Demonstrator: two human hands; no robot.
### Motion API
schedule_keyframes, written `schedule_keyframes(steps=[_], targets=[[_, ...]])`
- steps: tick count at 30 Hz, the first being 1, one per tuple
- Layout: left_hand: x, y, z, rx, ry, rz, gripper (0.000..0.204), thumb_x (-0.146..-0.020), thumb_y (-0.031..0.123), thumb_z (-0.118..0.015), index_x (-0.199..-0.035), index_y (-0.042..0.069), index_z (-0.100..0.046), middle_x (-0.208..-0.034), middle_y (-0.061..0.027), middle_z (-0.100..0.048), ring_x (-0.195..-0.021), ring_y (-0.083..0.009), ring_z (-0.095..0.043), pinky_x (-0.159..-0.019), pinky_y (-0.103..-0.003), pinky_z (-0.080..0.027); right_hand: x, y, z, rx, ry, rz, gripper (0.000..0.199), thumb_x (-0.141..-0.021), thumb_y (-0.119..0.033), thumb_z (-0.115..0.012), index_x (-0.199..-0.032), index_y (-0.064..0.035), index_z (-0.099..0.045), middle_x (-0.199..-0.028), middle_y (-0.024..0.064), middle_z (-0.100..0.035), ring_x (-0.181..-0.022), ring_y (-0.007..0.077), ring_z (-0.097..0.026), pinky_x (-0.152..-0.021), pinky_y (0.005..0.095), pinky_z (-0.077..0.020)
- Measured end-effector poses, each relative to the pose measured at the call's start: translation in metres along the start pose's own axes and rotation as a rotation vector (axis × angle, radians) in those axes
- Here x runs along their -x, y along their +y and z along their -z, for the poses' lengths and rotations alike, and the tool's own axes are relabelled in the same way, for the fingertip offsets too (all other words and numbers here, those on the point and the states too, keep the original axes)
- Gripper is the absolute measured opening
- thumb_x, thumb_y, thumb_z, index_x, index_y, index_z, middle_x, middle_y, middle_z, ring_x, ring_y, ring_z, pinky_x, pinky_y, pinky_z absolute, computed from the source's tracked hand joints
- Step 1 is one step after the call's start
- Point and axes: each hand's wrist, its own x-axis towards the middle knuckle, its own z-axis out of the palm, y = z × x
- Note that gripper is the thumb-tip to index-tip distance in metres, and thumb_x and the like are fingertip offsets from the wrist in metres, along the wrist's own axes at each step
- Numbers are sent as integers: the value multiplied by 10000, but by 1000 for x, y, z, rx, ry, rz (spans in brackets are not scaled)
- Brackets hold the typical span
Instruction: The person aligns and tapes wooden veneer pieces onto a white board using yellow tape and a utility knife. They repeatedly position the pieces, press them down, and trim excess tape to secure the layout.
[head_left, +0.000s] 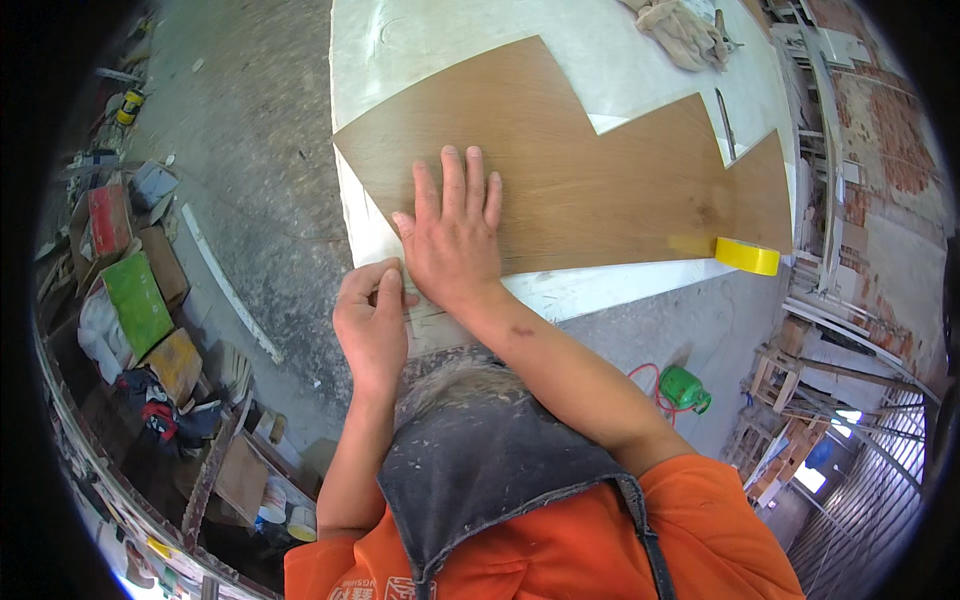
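Brown wood-grained sheet (580,190), zigzag-edged, under flat right hand (452,240)

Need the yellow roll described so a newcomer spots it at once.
Start at the white-topped table, then the brown notched sheet under the person's right hand. The yellow roll sits at that sheet's near edge, toward its right end. It is the only bright yellow thing on the table.

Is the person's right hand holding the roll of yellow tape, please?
No, the right hand lies on the brown sheet, well away from the yellow tape.
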Motion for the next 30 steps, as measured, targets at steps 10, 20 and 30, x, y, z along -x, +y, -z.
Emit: schedule_keyframes(steps=[10,20,30], targets=[[-6,-4,9,-202,-20,-157,237,-975,102,-630,-1138,-9,-762,-945,-157,-672,-841,-263,-658,-812,-378,-521,-3,0,2,0,27,-22,646,-990,-346,-638,-1501,1,-452,-1594,261,-342,-1519,477,-256,-1207,664,-219],[-7,-2,20,-339,-77,-272,254,-976,119,-612,-1162,27,-758,-994,-182,-682,-917,-341,-676,-842,-411,-527,12,94,37,244,99,-163,597,-1004,-369,-613,-1471,-14,-504,-1571,230,-401,-1498,466,-322,-1201,626,-275],[-7,0,23,-368,-95,-326,260,-965,92,-583,-1157,18,-741,-1061,-230,-686,-1011,-402,-675,-891,-456,-528,-9,-8,-13,11,82,203,594,-963,-322,-658,-1446,-10,-511,-1531,225,-428,-1465,442,-358,-1185,597,-303]])
